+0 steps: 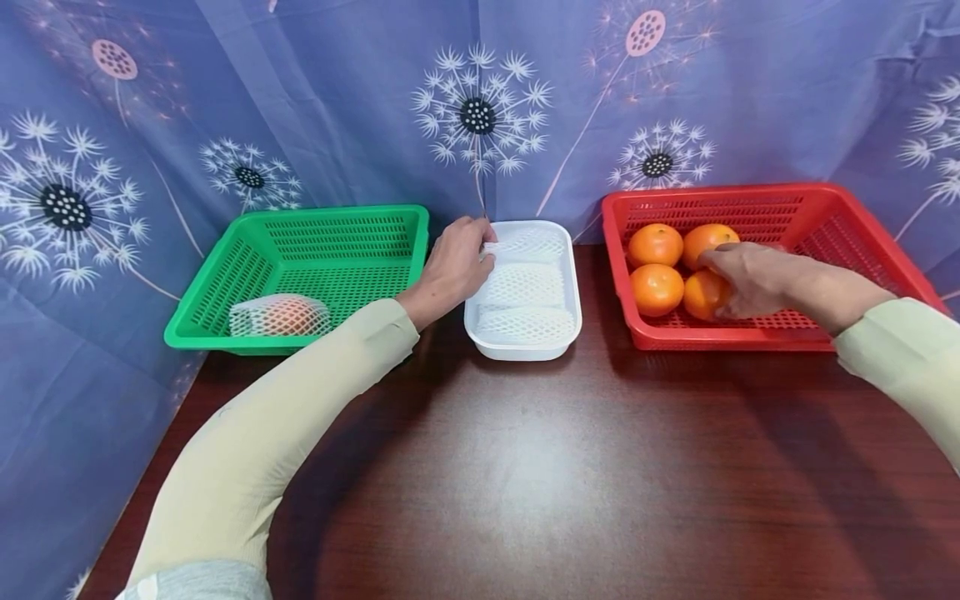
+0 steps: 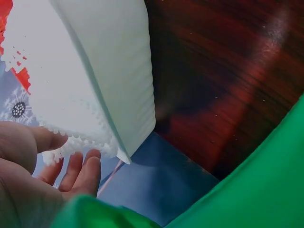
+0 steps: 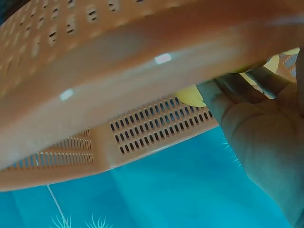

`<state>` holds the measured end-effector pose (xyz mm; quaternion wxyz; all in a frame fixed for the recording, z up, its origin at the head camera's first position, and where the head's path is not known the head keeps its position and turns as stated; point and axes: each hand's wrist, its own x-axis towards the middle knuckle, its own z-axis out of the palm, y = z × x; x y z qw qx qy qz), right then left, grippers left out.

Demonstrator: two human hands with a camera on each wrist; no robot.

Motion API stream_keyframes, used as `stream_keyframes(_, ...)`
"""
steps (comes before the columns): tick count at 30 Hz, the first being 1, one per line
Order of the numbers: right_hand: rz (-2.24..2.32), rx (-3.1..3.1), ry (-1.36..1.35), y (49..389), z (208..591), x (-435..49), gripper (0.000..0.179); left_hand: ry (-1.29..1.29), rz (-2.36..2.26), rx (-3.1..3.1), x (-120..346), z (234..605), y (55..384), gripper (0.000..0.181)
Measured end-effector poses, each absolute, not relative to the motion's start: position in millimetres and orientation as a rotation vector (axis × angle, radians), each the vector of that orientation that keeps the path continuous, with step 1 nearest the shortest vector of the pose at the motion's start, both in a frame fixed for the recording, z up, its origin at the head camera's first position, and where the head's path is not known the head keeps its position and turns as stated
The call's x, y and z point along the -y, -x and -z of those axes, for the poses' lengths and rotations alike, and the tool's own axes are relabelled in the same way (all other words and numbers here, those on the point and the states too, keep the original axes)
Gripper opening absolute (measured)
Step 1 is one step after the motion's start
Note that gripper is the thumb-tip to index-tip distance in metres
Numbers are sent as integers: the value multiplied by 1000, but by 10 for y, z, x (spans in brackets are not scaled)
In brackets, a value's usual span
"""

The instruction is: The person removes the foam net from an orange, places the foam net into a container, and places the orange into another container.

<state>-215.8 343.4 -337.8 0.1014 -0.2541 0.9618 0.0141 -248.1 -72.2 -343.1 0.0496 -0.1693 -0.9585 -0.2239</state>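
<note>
At the back of the white plastic tray (image 1: 522, 353), my left hand (image 1: 452, 265) pinches the end of a white foam fruit net (image 1: 531, 243). In the left wrist view the thumb lies over that net and the fingers curl beneath it. More foam nets (image 1: 525, 325) lie in the same tray. My right hand (image 1: 761, 279) reaches into the red basket (image 1: 750, 340) and grips the front right orange (image 1: 702, 297). Three other oranges (image 1: 656, 290) sit close by. The basket rim hides part of the right fingers in the right wrist view.
On the left stands a green basket (image 1: 345, 218) with one fruit in a white foam net (image 1: 281, 317). All the containers stand on a dark brown table (image 1: 540, 492). A blue dandelion-print curtain (image 1: 360, 100) hangs directly behind them.
</note>
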Motion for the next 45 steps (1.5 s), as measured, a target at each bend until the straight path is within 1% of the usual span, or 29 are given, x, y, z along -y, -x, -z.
stream_keyframes(11, 7, -2860, 758, 2142, 3400, -3456, 76, 544, 661, 2945, 775, 3483, 2481, 28)
stream_keyframes(16, 52, -2881, 760, 2140, 3421, -3480, 78, 555, 638, 2954, 793, 3487, 2496, 35)
stream_keyframes(22, 77, -2892, 755, 2131, 3406, -3486, 75, 531, 658, 2943, 851, 3465, 2488, 44)
stream_keyframes(26, 105, -2907, 783, 2119, 3391, -3487, 74, 527, 696, 2924, 913, 3442, 2479, 47)
stream_keyframes(32, 139, -2919, 780, 2068, 3358, -3472, 75, 525, 734, 2915, 991, 3421, 2433, 48)
stream_keyframes(39, 170, -2925, 668, 1992, 3265, -3454, 75, 525, 770, 2895, 1065, 3373, 2348, 45)
stream_keyframes(45, 280, -3024, 716, 1880, 3228, -3449, 67, 509, 850, 2855, 1166, 3329, 2267, 41)
